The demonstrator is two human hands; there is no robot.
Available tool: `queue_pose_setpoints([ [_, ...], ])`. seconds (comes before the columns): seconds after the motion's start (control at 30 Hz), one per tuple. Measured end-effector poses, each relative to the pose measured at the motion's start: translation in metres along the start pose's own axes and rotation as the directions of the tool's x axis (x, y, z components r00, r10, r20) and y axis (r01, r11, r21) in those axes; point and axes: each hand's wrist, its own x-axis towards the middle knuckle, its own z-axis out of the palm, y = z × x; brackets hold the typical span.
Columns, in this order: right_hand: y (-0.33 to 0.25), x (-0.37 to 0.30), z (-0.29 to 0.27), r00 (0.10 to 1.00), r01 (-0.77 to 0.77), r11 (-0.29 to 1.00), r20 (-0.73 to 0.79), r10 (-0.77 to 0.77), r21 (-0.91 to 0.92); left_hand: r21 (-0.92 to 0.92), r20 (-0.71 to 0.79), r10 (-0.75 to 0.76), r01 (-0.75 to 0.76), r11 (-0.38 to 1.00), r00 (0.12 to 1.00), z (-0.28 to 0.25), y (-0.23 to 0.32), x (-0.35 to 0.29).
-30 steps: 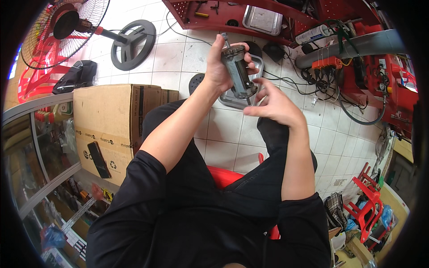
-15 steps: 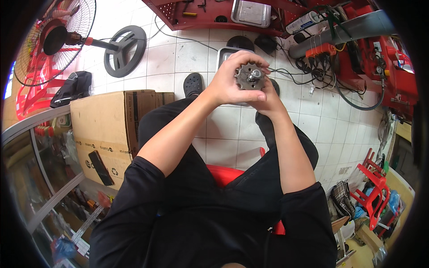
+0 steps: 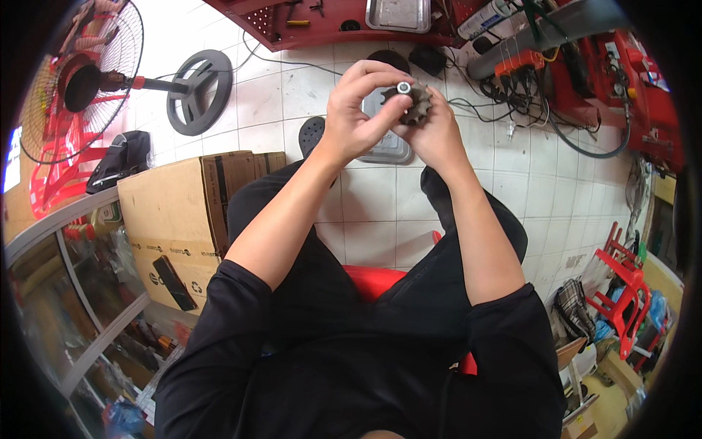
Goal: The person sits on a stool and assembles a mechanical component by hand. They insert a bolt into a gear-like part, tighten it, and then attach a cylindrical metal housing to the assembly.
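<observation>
Above the floor in front of my knees, a dark grey toothed sprocket point(image 3: 419, 108) is in my right hand point(image 3: 441, 137), whose fingers are wrapped round its far right side. My left hand point(image 3: 352, 110) pinches a short silver metal shaft point(image 3: 403, 88) between thumb and fingers, right by the sprocket's face. The shaft's round end points up at me. Whether it still sits in the sprocket's centre is hidden by my left fingers.
Below my hands a grey metal tray point(image 3: 391, 151) lies on the tiled floor. A red workbench point(image 3: 336, 36) stands ahead, with cables point(image 3: 482, 110) to the right. On the left are a fan base point(image 3: 199, 91) and a cardboard box point(image 3: 164, 197) with a phone point(image 3: 174, 282) on it.
The sprocket has tilted, turning its toothed face away from me and to the right. My left hand has let go of the sprocket's rim and now pinches the silver shaft.
</observation>
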Motion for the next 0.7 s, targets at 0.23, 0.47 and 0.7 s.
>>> queue_pose_setpoints([
  [0.23,-0.004,0.003,-0.008,0.998,-0.019,0.954,0.055,0.037,-0.300,-0.039,-0.008,-0.088,0.088,0.995,0.996,-0.001,-0.009,-0.003],
  [0.47,0.006,0.002,-0.002,0.997,-0.046,0.990,0.056,0.054,-0.136,-0.067,-0.020,-0.064,0.063,0.996,0.998,0.003,-0.006,0.000],
  [0.7,0.013,0.003,-0.001,0.995,-0.056,0.996,0.092,0.049,0.072,-0.036,0.042,0.018,-0.016,0.999,0.999,0.000,-0.002,0.001],
])
